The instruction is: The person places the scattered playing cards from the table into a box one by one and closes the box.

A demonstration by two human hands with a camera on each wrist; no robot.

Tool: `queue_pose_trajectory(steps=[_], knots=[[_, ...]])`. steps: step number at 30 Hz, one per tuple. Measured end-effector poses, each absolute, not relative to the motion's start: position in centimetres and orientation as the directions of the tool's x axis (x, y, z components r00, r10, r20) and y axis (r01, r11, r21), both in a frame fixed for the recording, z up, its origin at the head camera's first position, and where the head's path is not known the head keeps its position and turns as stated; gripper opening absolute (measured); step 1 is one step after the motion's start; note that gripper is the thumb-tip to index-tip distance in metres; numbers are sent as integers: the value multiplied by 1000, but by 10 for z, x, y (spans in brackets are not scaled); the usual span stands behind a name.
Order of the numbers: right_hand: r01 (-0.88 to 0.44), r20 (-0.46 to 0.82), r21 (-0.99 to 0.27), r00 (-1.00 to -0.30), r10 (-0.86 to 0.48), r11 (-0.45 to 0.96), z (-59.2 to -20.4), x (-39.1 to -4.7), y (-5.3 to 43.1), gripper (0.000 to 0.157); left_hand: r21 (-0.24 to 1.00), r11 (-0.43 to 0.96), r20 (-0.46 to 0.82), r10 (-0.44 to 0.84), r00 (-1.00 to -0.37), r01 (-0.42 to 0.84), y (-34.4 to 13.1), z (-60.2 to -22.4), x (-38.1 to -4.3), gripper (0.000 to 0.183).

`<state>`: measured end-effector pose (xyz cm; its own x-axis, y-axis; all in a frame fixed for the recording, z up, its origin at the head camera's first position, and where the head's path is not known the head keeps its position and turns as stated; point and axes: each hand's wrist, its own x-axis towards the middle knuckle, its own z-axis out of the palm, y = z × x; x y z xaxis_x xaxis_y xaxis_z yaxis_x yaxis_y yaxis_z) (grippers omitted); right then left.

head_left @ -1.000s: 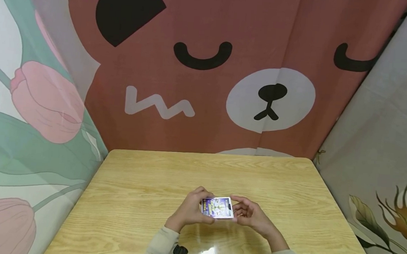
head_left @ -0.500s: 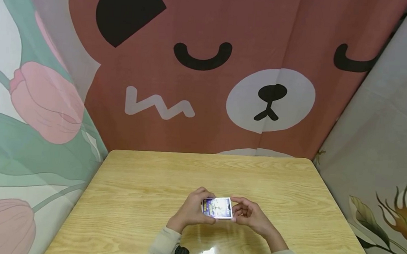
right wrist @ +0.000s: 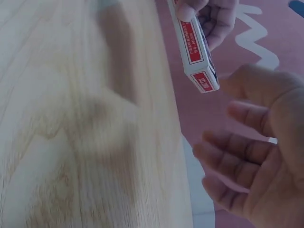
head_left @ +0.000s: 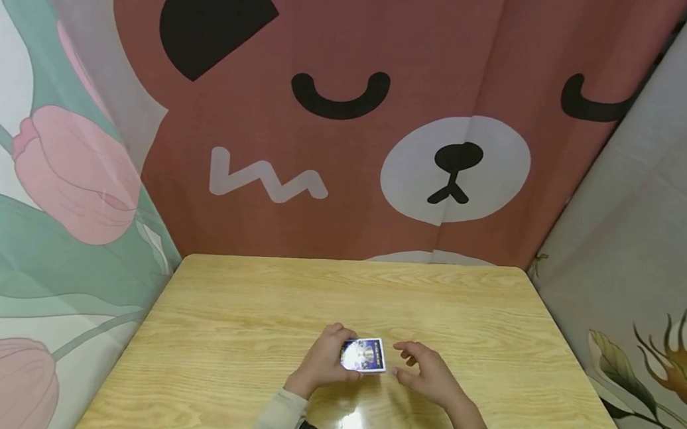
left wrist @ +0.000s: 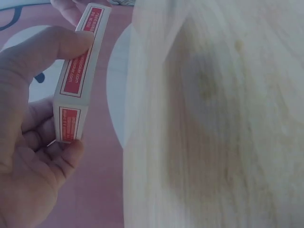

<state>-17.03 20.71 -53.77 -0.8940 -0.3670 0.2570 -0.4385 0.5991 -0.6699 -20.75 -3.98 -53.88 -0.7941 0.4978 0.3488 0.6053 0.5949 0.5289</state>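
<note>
Above the table, my left hand holds a small playing-card box by its left end. The box's upper face is purple with a white border and partly washed out by glare. In the left wrist view, my thumb presses the red-and-white long edge of the card box, and fingers support it from the other side. My right hand hovers just right of the box, apart from it. Its fingers are loosely bent and hold nothing, as the right wrist view of that hand also shows.
The hands are over a light wood-grain table with a bright reflection near its front. A bear-print curtain hangs behind the far edge. Floral cloths stand at the left and right.
My right hand has drawn away from the box's right end, leaving a gap. The left hand has shifted the box slightly left and nearer. Yellow lettering now shows toward its right end.
</note>
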Motion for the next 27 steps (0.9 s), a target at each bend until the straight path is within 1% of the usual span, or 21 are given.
queue_pose_trajectory(steps=[3, 6, 10, 15, 22, 27], knots=[[-442, 254, -518, -897, -362, 733, -538, -169, 204, 46, 540, 616, 313, 485, -817, 573, -40, -545, -208, 61], [-451, 278, -389, -889, -365, 803, -539, -169, 201, 48, 560, 635, 266, 471, -841, 532, -40, -550, -208, 62], [-453, 308, -305, -879, -364, 838, -541, -169, 202, 47, 559, 659, 219, 468, -856, 503, -38, -555, -209, 63], [-446, 310, -254, -878, -364, 858, -547, -172, 205, 45, 547, 671, 190, 484, -854, 501, -37, -564, -213, 63], [-438, 288, -254, -885, -364, 863, -552, -172, 206, 44, 607, 661, 92, 492, -866, 441, -38, -574, -213, 62], [-435, 289, -270, -887, -359, 859, -552, -171, 206, 45, 621, 662, 76, 483, -872, 420, -39, -579, -212, 63]])
